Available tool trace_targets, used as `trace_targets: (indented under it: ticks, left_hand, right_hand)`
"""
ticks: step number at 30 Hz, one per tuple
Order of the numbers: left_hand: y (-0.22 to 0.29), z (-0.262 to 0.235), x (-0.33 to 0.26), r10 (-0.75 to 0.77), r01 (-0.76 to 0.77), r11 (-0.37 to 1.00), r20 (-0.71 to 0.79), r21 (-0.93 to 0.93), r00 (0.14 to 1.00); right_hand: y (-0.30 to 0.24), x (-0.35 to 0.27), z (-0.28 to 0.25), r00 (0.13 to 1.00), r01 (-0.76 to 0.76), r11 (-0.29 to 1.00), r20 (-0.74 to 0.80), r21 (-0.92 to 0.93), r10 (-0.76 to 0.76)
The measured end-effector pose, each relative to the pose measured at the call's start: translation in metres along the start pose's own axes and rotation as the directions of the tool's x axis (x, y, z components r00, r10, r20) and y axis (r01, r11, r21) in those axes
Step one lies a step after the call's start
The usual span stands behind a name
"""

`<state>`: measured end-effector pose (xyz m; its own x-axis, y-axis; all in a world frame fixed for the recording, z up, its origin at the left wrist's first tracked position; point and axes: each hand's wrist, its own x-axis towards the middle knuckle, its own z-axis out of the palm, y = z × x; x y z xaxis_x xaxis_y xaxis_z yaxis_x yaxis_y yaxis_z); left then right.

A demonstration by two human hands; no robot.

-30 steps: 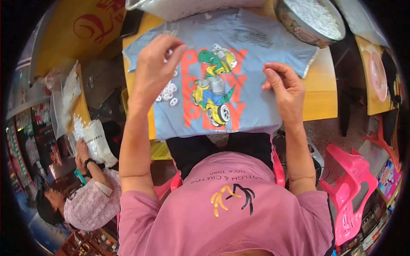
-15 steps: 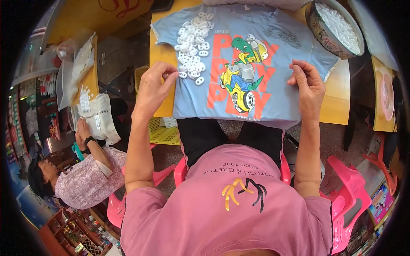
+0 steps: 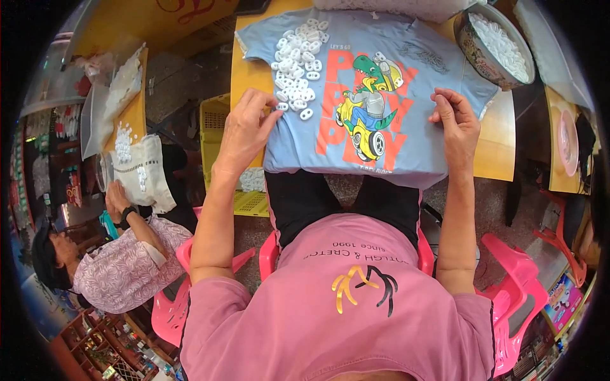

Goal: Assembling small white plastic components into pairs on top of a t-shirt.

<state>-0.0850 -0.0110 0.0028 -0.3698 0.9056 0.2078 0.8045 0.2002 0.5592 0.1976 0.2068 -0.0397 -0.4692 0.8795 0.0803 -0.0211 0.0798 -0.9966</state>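
Observation:
A light blue T-shirt (image 3: 298,149) with a dinosaur-on-scooter print lies spread on the table in front of me. White oval plastic pieces with two holes (image 3: 293,70) are heaped on its left side. At the heap's near edge, my left hand (image 3: 249,130) has thumb and fingertips closed at one white piece. Over the shirt's right side is my right hand (image 3: 456,124), fingers curled and thumb pressed to the index finger; whatever it pinches is too small to make out. Farther up lie thin dark wire-like pieces (image 3: 424,57) in a loose pile.
A round tin (image 3: 499,81) full of white pieces stands at the far right of the yellow table (image 3: 495,149). Below the table's left side is a yellow crate (image 3: 213,143). Another person (image 3: 127,267) works at a table on the left. Pink chairs (image 3: 518,273) stand around.
The view has shifted slightly, so the shirt and heap appear farther right. My left fingertips stay by the heap's near edge, now at one piece. My right hand keeps its pinched shape.

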Motion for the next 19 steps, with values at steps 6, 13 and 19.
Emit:
trace_targets:
  ticks: [6,13,19]
  left_hand:
    - [-0.0006,-0.0036,0.0004,0.082,-0.087,0.991,0.060,0.099,0.995]
    - [-0.0019,-0.0064,-0.0011,0.092,-0.099,0.991,0.076,0.095,0.993]
    - [-0.0044,-0.0017,-0.0028,0.059,-0.061,0.997,0.051,0.043,0.997]
  right_hand:
    - [-0.0025,-0.0002,0.0029,1.000,-0.003,1.000,-0.016,0.001,0.003]
    - [-0.0002,0.0005,0.0025,1.000,0.010,1.000,-0.015,-0.003,-0.010]
    - [-0.0016,-0.0003,0.0026,1.000,-0.015,1.000,0.000,-0.004,0.015]
